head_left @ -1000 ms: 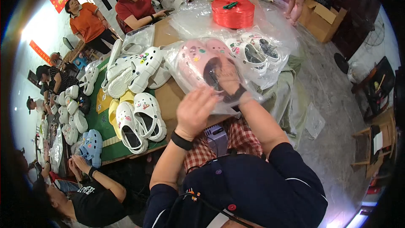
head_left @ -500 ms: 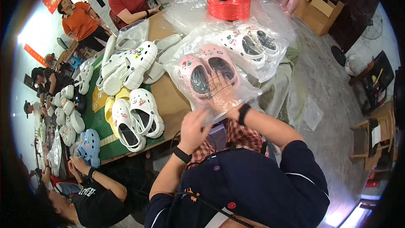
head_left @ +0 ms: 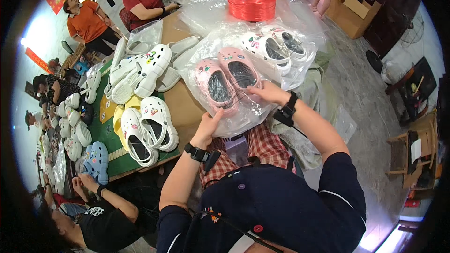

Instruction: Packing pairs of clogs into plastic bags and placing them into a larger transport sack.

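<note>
A pair of pink clogs with small charms and dark insides lies in a clear plastic bag at the table's front edge. My left hand grips the bag at its lower left, thumb on top beside a clog's heel. On the other side my right hand pinches the bag over the right clog's heel, its lower fingers partly hidden. Behind them, white clogs rest in another clear bag. To the left stands a pair of white clogs with charms, next to a yellow one.
A roll of red plastic twine stands at the table's back among loose clear bags. More white clogs are piled at left. A co-worker's hands are near a blue clog. An open cardboard box sits at far right.
My right hand has come out of the bag and now grips it from outside. My left hand has moved slightly up to the bag's left edge. The bagged pink clogs have shifted slightly left.
</note>
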### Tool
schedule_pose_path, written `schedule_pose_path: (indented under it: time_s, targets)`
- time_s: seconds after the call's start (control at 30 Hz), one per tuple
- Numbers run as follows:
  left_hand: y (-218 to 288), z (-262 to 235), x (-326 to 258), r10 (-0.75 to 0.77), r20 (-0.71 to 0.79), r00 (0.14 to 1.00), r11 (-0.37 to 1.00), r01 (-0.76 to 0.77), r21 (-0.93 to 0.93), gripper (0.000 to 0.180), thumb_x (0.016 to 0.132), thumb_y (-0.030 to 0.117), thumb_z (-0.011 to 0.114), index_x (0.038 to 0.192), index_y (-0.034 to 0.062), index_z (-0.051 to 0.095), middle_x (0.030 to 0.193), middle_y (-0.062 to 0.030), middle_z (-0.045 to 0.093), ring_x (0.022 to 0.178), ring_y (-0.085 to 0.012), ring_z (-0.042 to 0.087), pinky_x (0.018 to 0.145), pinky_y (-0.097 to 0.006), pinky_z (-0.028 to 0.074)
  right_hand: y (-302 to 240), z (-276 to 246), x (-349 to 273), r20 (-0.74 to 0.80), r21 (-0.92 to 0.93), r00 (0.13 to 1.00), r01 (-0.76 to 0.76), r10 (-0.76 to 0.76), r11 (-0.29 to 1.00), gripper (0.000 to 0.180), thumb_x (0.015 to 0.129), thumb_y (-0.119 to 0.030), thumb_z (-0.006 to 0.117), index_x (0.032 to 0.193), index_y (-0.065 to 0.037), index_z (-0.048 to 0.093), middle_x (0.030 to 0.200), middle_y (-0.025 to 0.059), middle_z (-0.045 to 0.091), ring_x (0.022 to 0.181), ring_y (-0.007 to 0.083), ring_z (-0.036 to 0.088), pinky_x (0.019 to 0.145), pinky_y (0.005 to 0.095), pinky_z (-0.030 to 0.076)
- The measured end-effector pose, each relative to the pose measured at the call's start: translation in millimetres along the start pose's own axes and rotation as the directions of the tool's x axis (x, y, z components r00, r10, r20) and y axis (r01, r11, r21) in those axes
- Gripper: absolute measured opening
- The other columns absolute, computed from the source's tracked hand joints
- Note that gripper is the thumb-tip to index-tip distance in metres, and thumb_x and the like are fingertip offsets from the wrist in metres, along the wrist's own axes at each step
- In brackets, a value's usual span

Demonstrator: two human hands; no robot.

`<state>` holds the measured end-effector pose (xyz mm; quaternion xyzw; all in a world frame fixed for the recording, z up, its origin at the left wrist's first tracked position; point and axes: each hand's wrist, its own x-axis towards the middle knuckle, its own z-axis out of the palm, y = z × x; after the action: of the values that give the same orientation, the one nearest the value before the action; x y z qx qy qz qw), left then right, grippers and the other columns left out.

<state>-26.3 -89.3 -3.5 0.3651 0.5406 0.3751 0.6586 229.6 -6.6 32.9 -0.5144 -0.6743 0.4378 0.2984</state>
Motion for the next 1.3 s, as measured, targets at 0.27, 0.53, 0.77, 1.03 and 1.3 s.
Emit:
schedule_pose_path:
  time_s: [0.27,0.53,0.77,1.03,1.3]
  targets:
    - [15.0,0.9,6.1,0.038,0.129,0.991,0.995,-0.026,-0.095,0.042,0.094,0.020,0.057,0.128,-0.0036,0.051,0.120,-0.0091,0.060,0.105,-0.0156,0.058,0.089,-0.030,0.047,23.0,15.9,32.5,0.288,0.376,0.927,-0.339,0.239,0.863,0.047,0.085,-0.041,0.066,0.112,-0.002,0.066,0.096,0.0026,0.066,0.084,0.0099,0.058,0.072,0.0218,0.045]
    - [31.1,20.9,-52.4,0.508,-0.033,0.861,0.777,-0.442,0.448,0.036,0.083,0.011,0.064,0.114,-0.0051,0.054,0.109,-0.0105,0.059,0.105,-0.0199,0.054,0.097,-0.033,0.038,-8.6,17.2,-45.2,-0.123,0.535,0.991,0.017,0.058,0.845,0.075,0.072,-0.019,0.074,0.131,0.007,0.035,0.121,0.0127,0.051,0.109,0.0185,0.049,0.093,0.0297,0.041]
    - [44.3,114.2,-60.0,0.718,0.431,0.546,0.283,-0.795,0.536,0.073,0.070,0.016,0.079,0.129,-0.0005,0.040,0.128,-0.0178,0.043,0.123,-0.0263,0.041,0.105,-0.039,0.031,63.8,-41.5,-202.5,-0.297,0.920,0.949,0.256,0.101,0.298,0.051,0.082,-0.015,0.058,0.130,0.001,0.048,0.125,0.0114,0.057,0.109,0.0200,0.058,0.099,0.0335,0.043]
    - [-83.1,251.4,44.0,0.169,0.774,0.610,0.739,-0.598,0.310,0.050,0.088,0.017,0.055,0.132,-0.0027,0.040,0.126,-0.0211,0.053,0.117,-0.0318,0.051,0.099,-0.038,0.038,185.7,-38.0,-295.8,-0.279,0.941,0.733,0.339,0.621,0.022,0.045,0.096,-0.035,0.043,0.127,-0.003,0.050,0.114,0.0160,0.062,0.103,0.0284,0.062,0.090,0.0411,0.051]
    - [-134.4,255.1,88.3,-0.034,0.706,0.708,0.499,-0.600,0.626,0.042,0.087,0.017,0.046,0.124,-0.0006,0.044,0.102,-0.0317,0.059,0.097,-0.0480,0.055,0.083,-0.051,0.044,260.5,16.2,-282.0,-0.012,0.953,0.755,0.207,0.656,-0.221,0.052,0.094,-0.046,0.041,0.125,-0.005,0.052,0.117,0.0146,0.061,0.102,0.0295,0.061,0.090,0.0463,0.050]
